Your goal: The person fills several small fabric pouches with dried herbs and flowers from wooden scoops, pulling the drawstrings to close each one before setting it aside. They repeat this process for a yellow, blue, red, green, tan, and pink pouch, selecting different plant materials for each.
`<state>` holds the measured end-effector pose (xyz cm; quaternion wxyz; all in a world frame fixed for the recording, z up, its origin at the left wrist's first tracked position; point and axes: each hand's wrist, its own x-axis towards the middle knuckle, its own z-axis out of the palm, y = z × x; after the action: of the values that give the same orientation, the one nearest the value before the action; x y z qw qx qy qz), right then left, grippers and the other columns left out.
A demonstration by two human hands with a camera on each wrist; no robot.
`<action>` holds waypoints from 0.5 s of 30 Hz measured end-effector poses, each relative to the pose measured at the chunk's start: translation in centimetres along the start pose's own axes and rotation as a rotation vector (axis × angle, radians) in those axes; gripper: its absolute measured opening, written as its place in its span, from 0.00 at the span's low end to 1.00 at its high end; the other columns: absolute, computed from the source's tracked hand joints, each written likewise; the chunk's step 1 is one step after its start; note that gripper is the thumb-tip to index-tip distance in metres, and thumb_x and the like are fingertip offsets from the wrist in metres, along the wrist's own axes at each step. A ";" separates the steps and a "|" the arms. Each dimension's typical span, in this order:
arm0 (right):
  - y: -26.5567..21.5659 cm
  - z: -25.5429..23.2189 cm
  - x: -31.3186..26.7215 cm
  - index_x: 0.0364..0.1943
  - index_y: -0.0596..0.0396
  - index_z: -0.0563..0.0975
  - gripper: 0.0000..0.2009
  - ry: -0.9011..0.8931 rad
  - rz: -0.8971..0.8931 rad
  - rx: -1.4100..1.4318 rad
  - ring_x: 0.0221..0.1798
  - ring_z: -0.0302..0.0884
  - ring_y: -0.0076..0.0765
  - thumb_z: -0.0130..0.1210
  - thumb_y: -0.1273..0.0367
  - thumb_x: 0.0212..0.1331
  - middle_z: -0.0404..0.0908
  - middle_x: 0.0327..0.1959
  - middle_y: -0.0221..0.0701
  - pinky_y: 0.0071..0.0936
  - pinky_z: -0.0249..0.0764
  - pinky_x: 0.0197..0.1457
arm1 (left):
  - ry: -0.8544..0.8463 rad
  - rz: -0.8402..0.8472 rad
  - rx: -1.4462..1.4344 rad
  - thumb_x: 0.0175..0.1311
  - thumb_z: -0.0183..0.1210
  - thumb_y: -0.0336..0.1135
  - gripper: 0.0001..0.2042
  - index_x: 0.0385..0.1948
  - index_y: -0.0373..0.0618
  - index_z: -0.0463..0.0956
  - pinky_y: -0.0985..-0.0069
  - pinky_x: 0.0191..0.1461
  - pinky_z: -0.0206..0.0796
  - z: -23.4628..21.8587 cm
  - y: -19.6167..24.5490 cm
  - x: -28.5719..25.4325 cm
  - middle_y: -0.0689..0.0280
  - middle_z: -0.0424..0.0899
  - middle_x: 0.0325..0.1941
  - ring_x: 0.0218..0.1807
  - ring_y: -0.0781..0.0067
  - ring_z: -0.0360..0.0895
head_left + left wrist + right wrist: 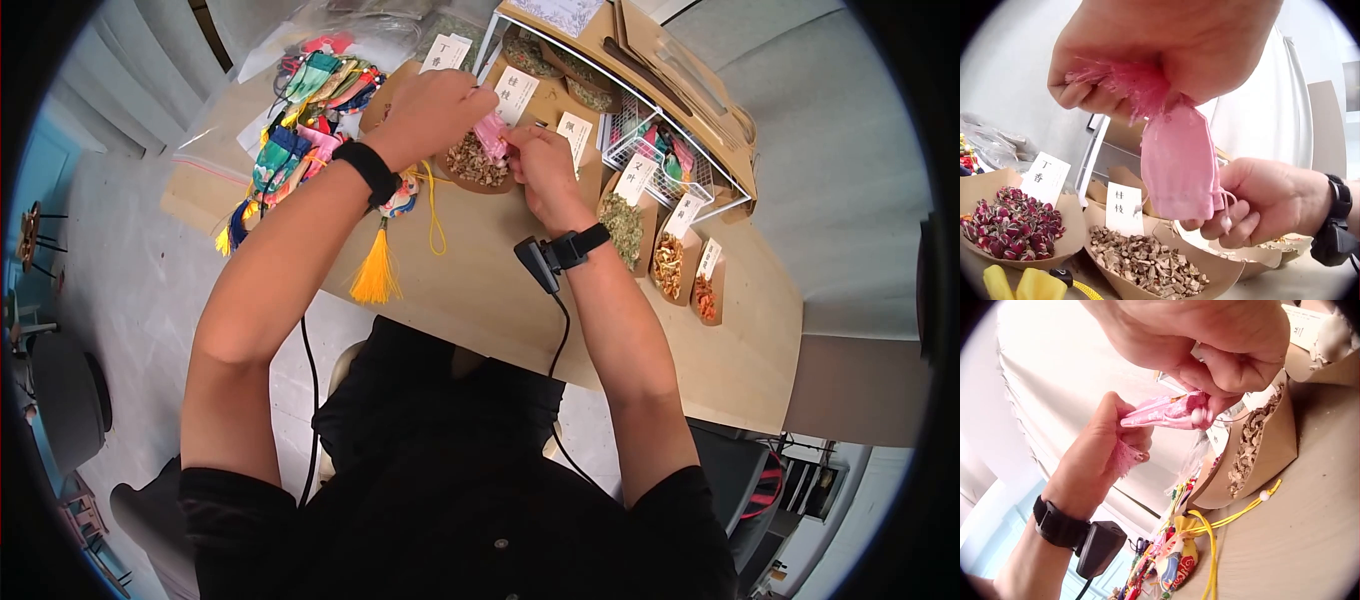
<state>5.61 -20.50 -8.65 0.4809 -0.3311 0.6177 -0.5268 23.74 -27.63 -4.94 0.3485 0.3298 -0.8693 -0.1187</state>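
Note:
A pink drawstring pouch [1182, 162] hangs mouth-down over a paper tray of chopped brown twigs [1147, 262]. My left hand [435, 115] grips its upper end, with a pink tassel [1125, 81] bunched in the curled fingers. Lower down, at the mouth, my right hand [545, 165] pinches the pouch's edge. White beads on the drawstring dangle by this end, one of them a bead [1197, 416] right at the right fingertips. The inside of the pouch is hidden. In front of the twig tray lies a yellow patterned pouch [1179, 559] with a yellow tassel [376, 268].
Left of the twigs stands a tray of dried rosebuds [1013, 225]. Several colourful pouches [300, 130] are piled at the table's left. Trays of green leaves [622, 225], yellowish pieces [668, 262] and orange bits [706, 300] line the right, before a white wire basket [640, 135].

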 end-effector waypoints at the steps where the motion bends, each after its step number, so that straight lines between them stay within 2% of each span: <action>1: 0.0 0.0 -0.2 0.33 0.58 0.82 0.07 0.012 -0.001 -0.015 0.22 0.66 0.19 0.61 0.70 0.68 0.76 0.24 0.24 0.21 0.59 0.24 | -0.028 -0.051 -0.032 0.69 0.53 0.46 0.20 0.22 0.41 0.78 0.51 0.38 0.71 0.2 -0.4 -0.3 0.49 0.84 0.28 0.35 0.43 0.83; 3: -0.3 0.3 -0.7 0.32 0.55 0.80 0.07 0.029 -0.004 -0.044 0.21 0.64 0.17 0.61 0.69 0.69 0.75 0.24 0.22 0.19 0.56 0.22 | -0.082 -0.157 -0.091 0.70 0.53 0.47 0.20 0.24 0.40 0.79 0.51 0.40 0.71 0.8 -1.6 -1.1 0.48 0.84 0.27 0.35 0.42 0.82; 7: -0.7 0.4 -1.7 0.34 0.56 0.81 0.08 0.020 -0.078 -0.112 0.18 0.65 0.17 0.61 0.67 0.70 0.74 0.22 0.22 0.20 0.55 0.20 | -0.104 -0.291 -0.276 0.70 0.55 0.47 0.20 0.29 0.36 0.81 0.51 0.43 0.71 0.0 -1.7 -4.3 0.46 0.83 0.28 0.36 0.40 0.82; 10: -0.7 0.5 -2.2 0.35 0.56 0.81 0.10 -0.007 -0.151 -0.191 0.16 0.66 0.17 0.60 0.65 0.71 0.74 0.21 0.21 0.21 0.55 0.19 | -0.048 -0.333 -0.389 0.73 0.53 0.44 0.19 0.31 0.33 0.77 0.62 0.38 0.69 0.6 -1.5 -7.1 0.51 0.77 0.24 0.30 0.62 0.80; 11: -0.2 0.4 -1.8 0.35 0.56 0.81 0.10 -0.015 -0.171 -0.206 0.16 0.66 0.17 0.60 0.65 0.72 0.74 0.21 0.21 0.21 0.55 0.19 | -0.054 -0.341 -0.399 0.74 0.52 0.46 0.19 0.34 0.35 0.78 0.64 0.38 0.71 0.7 -1.7 -7.8 0.53 0.79 0.26 0.31 0.63 0.83; 12: 0.1 0.7 -1.5 0.36 0.56 0.81 0.10 -0.026 -0.191 -0.217 0.16 0.66 0.17 0.60 0.65 0.72 0.74 0.21 0.21 0.21 0.56 0.19 | -0.068 -0.409 -0.425 0.73 0.54 0.48 0.20 0.35 0.35 0.79 0.60 0.42 0.72 0.7 -1.8 -8.2 0.50 0.81 0.29 0.35 0.55 0.83; 14: -0.3 1.1 -2.0 0.39 0.60 0.82 0.13 -0.065 -0.219 -0.228 0.19 0.71 0.19 0.58 0.63 0.74 0.78 0.21 0.24 0.21 0.63 0.22 | -0.091 -0.545 -0.488 0.70 0.57 0.52 0.23 0.38 0.35 0.80 0.53 0.50 0.72 0.6 -1.3 -8.5 0.44 0.85 0.36 0.44 0.40 0.83; 15: -0.6 1.4 -2.3 0.41 0.61 0.82 0.12 -0.087 -0.237 -0.277 0.19 0.70 0.18 0.57 0.64 0.75 0.78 0.22 0.23 0.20 0.64 0.22 | -0.059 -0.551 -0.495 0.70 0.57 0.52 0.22 0.38 0.35 0.80 0.54 0.46 0.73 0.5 -1.2 -8.7 0.47 0.85 0.34 0.41 0.44 0.84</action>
<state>7.60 -18.94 -7.49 0.3914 -0.4872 0.6197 -0.4748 28.68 -22.85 -10.41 0.3475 0.4536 -0.7026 -0.4241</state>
